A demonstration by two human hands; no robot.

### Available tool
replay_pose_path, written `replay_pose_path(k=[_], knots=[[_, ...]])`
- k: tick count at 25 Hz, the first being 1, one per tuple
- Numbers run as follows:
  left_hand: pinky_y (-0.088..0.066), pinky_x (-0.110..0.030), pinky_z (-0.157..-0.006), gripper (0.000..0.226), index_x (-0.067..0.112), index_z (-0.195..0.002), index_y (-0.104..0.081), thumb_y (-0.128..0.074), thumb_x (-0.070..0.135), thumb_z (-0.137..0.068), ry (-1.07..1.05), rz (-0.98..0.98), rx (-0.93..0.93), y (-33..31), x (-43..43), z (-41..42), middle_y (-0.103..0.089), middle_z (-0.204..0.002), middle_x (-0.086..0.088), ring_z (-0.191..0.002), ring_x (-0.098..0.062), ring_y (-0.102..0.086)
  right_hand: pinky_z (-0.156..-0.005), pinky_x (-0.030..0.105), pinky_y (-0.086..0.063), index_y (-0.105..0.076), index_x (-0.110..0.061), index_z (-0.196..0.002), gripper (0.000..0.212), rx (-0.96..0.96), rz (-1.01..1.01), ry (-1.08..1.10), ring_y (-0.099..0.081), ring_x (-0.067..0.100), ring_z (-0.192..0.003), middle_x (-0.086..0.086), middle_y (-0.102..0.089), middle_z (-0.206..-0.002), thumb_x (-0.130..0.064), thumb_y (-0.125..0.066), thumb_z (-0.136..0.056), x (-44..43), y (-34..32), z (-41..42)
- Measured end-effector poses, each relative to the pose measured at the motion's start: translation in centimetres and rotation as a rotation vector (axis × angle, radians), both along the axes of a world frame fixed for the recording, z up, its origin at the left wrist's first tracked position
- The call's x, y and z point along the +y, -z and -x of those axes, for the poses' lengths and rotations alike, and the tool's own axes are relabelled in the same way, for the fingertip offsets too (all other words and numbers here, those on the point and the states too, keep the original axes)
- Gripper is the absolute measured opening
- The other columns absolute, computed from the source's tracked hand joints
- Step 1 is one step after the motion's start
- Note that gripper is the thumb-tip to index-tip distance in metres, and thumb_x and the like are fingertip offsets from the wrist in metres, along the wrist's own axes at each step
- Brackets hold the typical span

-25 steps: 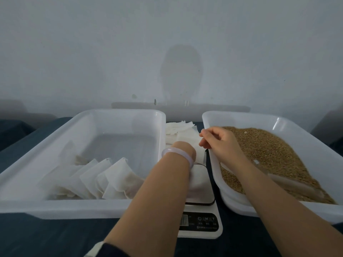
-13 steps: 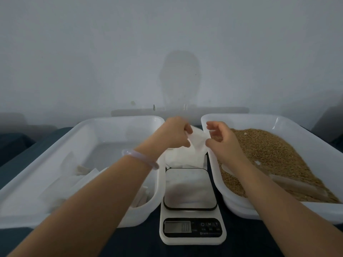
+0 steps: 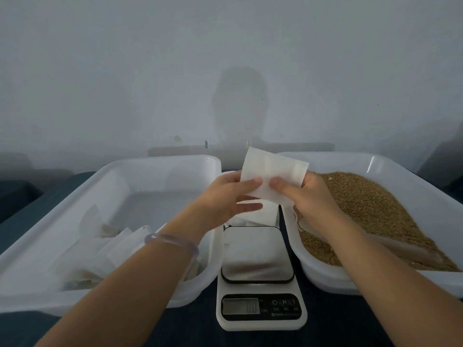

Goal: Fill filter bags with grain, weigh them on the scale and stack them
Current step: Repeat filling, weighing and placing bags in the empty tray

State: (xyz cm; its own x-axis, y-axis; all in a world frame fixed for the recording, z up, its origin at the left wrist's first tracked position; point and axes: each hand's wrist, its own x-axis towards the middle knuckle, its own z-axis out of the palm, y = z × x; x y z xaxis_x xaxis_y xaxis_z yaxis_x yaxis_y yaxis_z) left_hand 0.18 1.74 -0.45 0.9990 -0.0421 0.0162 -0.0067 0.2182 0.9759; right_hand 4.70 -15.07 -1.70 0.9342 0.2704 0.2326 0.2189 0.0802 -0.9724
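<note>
Head camera: a dark blue-green cloth (image 3: 325, 321) covers the table, and a plain pale grey wall (image 3: 225, 58) rises just behind it, carrying the soft shadow of a head (image 3: 240, 103).

A white digital kitchen scale (image 3: 260, 279) stands at the middle near edge. Its platform is bare and the digits on its display (image 3: 240, 306) are too small to read. Left of the scale, touching its side, is a white plastic tub (image 3: 160, 166) holding filled filter bags (image 3: 112, 249) that lean on one another at its near end. Right of the scale, a matching tub (image 3: 375, 159) is heaped with brown grain (image 3: 370, 201), and a pale translucent tool (image 3: 400, 246) of unclear kind lies on the heap. Just behind the scale lies a small stack of empty white bags (image 3: 260, 214).

Above that stack, behind the scale, both hands hold one empty filter bag (image 3: 273, 171) upright and spread flat. The left hand (image 3: 225, 199), with a clear lilac bracelet (image 3: 172, 240) on its wrist, pinches the bag's lower left part, thumb on the near face. The right hand (image 3: 308, 196) pinches the lower right part the same way.

Half a second ago the bag was a small crumpled piece between the fingertips, lower over the stack; it now stands higher and opened out. A second ago the left hand reached down onto the stack, hiding the scale's platform, while the right hand hovered over the grain tub's rim.
</note>
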Motion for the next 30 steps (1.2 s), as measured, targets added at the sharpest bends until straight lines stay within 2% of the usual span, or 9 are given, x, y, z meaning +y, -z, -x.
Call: replay_pose_path(k=[4, 7, 10, 12, 15, 22, 25, 28, 30], knots=[[-0.058, -0.027, -0.067, 0.016, 0.007, -0.083, -0.070, -0.057, 0.009, -0.092, -0.174, 0.071, -0.085, 0.2, 0.3, -0.4, -0.071, -0.076, -0.004, -0.073, -0.017, -0.068, -0.068, 0.021, -0.053, -0.070, -0.025, -0.085, 0.011, -0.063, 0.089, -0.033, -0.069, 0.004, -0.076, -0.011, -0.074, -0.081, -0.019, -0.075, -0.078, 0.4, 0.3, 0.1], [-0.056, -0.025, -0.058, 0.013, 0.005, -0.072, -0.067, -0.071, 0.012, -0.082, -0.346, -0.462, -0.186, 0.5, 1.0, -0.5, -0.066, -0.061, 0.002, -0.059, -0.014, -0.065, -0.064, 0.011, -0.048, -0.065, -0.034, -0.098, 0.026, -0.109, 0.071, 0.000, -0.065, -0.003, -0.078, -0.015, -0.072, -0.086, -0.027, -0.076, -0.075, 0.1, 0.1, 0.0], [-0.056, -0.027, -0.056, 0.021, 0.010, -0.064, -0.062, -0.075, 0.017, -0.078, -0.191, -0.695, -0.143, 0.6, 0.4, 0.1, -0.062, -0.052, 0.007, -0.050, -0.011, -0.062, -0.081, 0.022, -0.052, -0.061, -0.045, -0.108, 0.045, -0.197, 0.082, -0.062, -0.063, 0.005, -0.095, -0.012, -0.068, -0.103, -0.026, -0.080, -0.071, -0.1, 0.1, 0.1], [-0.048, -0.019, -0.048, 0.021, 0.015, -0.063, -0.060, -0.075, 0.017, -0.077, -0.082, -0.747, -0.092, 0.4, 0.2, 0.4, -0.059, -0.047, 0.010, -0.045, -0.006, -0.058, -0.087, 0.030, -0.052, -0.069, -0.043, -0.095, 0.034, -0.260, 0.097, -0.173, -0.063, 0.009, -0.099, -0.009, -0.069, -0.104, -0.022, -0.076, -0.069, 0.0, 0.1, 0.5], [-0.043, -0.015, -0.046, 0.019, 0.020, -0.064, -0.062, -0.076, 0.020, -0.076, -0.030, -0.772, -0.094, 0.3, 0.3, 0.7, -0.055, -0.048, 0.011, -0.044, -0.006, -0.054, -0.084, 0.028, -0.054, -0.073, -0.035, -0.081, 0.022, -0.283, 0.202, -0.267, -0.067, 0.012, -0.093, -0.006, -0.073, -0.092, -0.014, -0.076, -0.074, 0.2, 0.2, 0.9], [-0.040, -0.017, -0.053, 0.031, 0.023, -0.058, -0.059, -0.066, 0.014, -0.086, -0.068, -0.673, -0.095, 0.3, 0.1, 0.7, -0.050, -0.049, 0.016, -0.050, -0.003, -0.048, -0.073, 0.019, -0.053, -0.071, -0.030, -0.077, 0.018, -0.337, 0.235, -0.071, -0.066, 0.003, -0.074, -0.013, -0.072, -0.076, -0.012, -0.074, -0.079, 0.3, -0.1, 1.0], [-0.042, -0.016, -0.052, 0.019, 0.017, -0.068, -0.059, -0.069, 0.018, -0.084, -0.089, -0.722, -0.093, 0.4, 0.0, 0.6, -0.053, -0.051, 0.012, -0.050, -0.003, -0.051, -0.074, 0.025, -0.053, -0.072, -0.030, -0.076, 0.015, -0.332, 0.269, -0.144, -0.066, 0.010, -0.078, -0.006, -0.072, -0.081, -0.017, -0.078, -0.075, 0.1, -0.1, 1.4], [-0.040, -0.012, -0.045, 0.013, 0.012, -0.078, -0.057, -0.065, 0.016, -0.087, -0.070, -0.666, -0.086, 0.1, -0.2, 1.0, -0.057, -0.049, 0.013, -0.045, 0.000, -0.053, -0.066, 0.026, -0.052, -0.070, -0.025, -0.077, 0.014, -0.263, 0.285, -0.142, -0.061, 0.010, -0.066, 0.002, -0.070, -0.073, -0.013, -0.076, -0.077, 0.2, -0.1, 1.2], [-0.044, -0.017, -0.052, 0.009, 0.010, -0.090, -0.059, -0.065, 0.016, -0.088, -0.024, -0.563, -0.080, -0.2, -0.1, 1.3, -0.065, -0.067, 0.005, -0.058, -0.006, -0.060, -0.057, 0.022, -0.052, -0.069, -0.017, -0.075, 0.010, -0.192, 0.220, -0.097, -0.061, 0.009, -0.057, -0.002, -0.069, -0.065, -0.010, -0.073, -0.080, 0.3, -0.1, 1.0]])
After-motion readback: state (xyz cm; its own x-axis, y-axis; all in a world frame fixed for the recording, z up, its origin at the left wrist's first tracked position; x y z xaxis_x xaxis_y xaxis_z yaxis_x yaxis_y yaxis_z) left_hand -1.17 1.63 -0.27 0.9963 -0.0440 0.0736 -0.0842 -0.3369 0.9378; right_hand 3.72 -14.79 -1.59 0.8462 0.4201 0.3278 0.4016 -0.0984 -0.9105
